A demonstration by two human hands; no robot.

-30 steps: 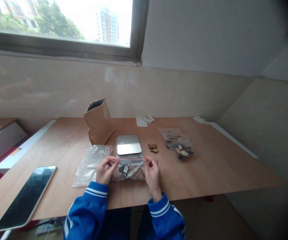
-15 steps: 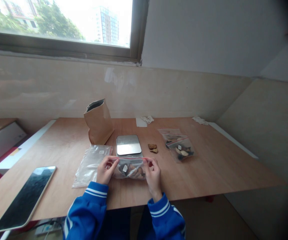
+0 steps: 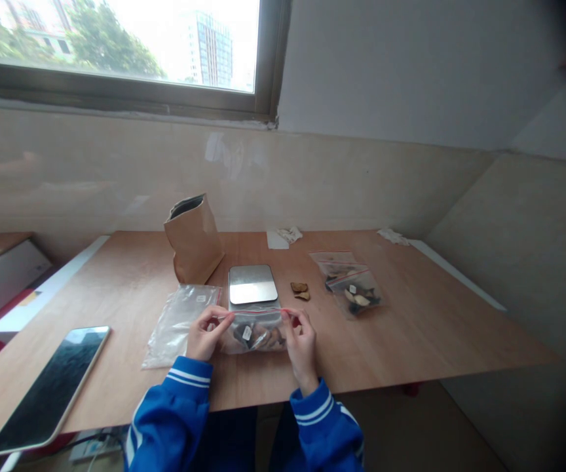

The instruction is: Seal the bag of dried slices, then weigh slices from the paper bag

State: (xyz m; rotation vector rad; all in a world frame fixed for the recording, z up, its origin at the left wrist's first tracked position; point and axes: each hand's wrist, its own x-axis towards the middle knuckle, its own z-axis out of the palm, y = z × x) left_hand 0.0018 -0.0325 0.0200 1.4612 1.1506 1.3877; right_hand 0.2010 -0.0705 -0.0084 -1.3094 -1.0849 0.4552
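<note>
left hand (image 3: 205, 335) and right hand (image 3: 301, 342) pinch the zip bag (image 3: 257, 335) at both mouth ends. it is just in front of the scale (image 3: 252, 286), long axis left to right, mouth toward the scale.

The left hand (image 3: 204, 336) has shifted slightly outward.

In front of the scale (image 3: 253, 285), the left hand (image 3: 206, 335) and right hand (image 3: 301, 339) pinch a filled zip bag (image 3: 258, 339) by its top. Brown pieces (image 3: 299, 288) lie right of the scale.
</note>
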